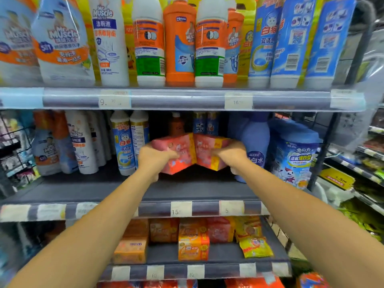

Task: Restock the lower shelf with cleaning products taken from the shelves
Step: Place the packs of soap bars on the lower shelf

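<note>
Both my arms reach into the middle shelf (pixel 187 190). My left hand (pixel 154 157) grips a pink soap pack (pixel 177 149), tilted, just above the shelf board. My right hand (pixel 232 155) grips a second pink and yellow soap pack (pixel 209 150) beside it; the two packs touch at their inner edges. On the lower shelf (pixel 220 253) below lie several orange, pink and yellow soap packs (pixel 193 242), some stacked.
White and orange cleaner bottles (pixel 83 142) stand left of my hands, a blue bleach bottle (pixel 255 142) and a blue tub (pixel 295 154) to the right. The top shelf (pixel 187 98) is packed with bottles. A dark upright post (pixel 324 150) bounds the right side.
</note>
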### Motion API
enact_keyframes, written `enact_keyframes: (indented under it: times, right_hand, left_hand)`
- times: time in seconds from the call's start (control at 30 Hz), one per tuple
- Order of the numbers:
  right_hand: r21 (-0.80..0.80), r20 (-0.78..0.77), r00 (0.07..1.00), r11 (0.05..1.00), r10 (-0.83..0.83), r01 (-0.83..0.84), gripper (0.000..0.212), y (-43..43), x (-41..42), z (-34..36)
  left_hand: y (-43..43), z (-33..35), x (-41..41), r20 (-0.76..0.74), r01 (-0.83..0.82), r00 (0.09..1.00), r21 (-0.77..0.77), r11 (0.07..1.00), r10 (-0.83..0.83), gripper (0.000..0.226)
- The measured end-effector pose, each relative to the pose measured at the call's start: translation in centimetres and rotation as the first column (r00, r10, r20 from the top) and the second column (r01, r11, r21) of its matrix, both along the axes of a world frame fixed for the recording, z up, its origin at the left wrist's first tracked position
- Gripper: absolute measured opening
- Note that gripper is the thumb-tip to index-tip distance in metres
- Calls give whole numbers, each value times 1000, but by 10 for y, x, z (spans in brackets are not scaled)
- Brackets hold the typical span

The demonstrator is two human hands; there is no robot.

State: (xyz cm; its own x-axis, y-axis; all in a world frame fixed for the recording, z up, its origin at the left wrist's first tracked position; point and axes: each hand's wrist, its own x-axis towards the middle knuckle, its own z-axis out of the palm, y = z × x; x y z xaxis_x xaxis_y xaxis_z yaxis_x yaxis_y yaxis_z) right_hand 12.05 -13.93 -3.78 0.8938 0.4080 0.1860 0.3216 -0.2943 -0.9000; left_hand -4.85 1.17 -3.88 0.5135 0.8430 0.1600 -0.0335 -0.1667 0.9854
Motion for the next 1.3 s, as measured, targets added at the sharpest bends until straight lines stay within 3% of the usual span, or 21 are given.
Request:
enact_keyframes:
  times: [0.1, 0.37, 0.57, 0.7, 0.77, 0.9, 1.0, 1.23, 1.3]
  right_hand:
    - [180, -89, 991, 980, 98, -81, 45, -33, -12, 0]
    - [275, -166, 937, 927, 308, -256, 48, -139, -48, -1]
    - [260, -251, 860, 886, 445, -383, 85, -214, -66, -24]
    - [209, -364, 790, 870, 493, -447, 94, -249, -66, -62]
    - [143, -404, 772, 868, 490, -476, 94, -261, -63, -87]
    - [24, -478, 798, 913, 368, -406, 112, -267, -60, -140]
    - [-44, -461, 825, 920, 327, -389, 110, -262, -54, -168]
    - [-47, -469, 841, 943, 270, -329, 74, -226, -39, -206]
    - [-37, -481, 837, 948, 261, -316, 72, -212, -31, -220]
  left_hand:
    - [-19, 13, -25, 70, 112, 992, -122, 986, -104, 49]
    - [-93, 6, -83, 236, 238, 956, -288, 928, -172, 40]
    - [-148, -24, -115, 238, 273, 949, -300, 914, -205, 47]
    - [-184, -72, -140, 150, 244, 967, -343, 907, -204, 49]
    - [-203, -102, -150, 118, 215, 976, -421, 881, -182, 43]
    - [-226, -142, -154, 8, 177, 980, -510, 842, -201, 47]
    - [-229, -156, -147, -12, 173, 977, -552, 816, -215, 58]
    - [-210, -171, -128, 7, 199, 968, -625, 755, -250, 54]
    - [-203, -175, -125, 1, 201, 965, -643, 739, -262, 57]
